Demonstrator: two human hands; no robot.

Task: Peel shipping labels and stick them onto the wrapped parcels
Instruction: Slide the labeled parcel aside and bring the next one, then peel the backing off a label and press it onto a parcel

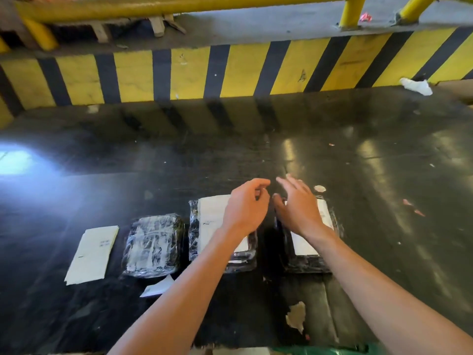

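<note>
There is one view only, from a camera on the person's head. It looks forward and steeply down at the black table (332,155), from close above its near edge. Both forearms enter from the bottom of the frame. Beyond the far edge of the table the view reaches the striped barrier (194,73). The wide lens bends this barrier.

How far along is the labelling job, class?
Done: the middle parcel and right parcel carry white labels. In hand: nothing; the left hand and right hand hover over them. Left: the left parcel is bare, its label sheet lying beside it.
</note>
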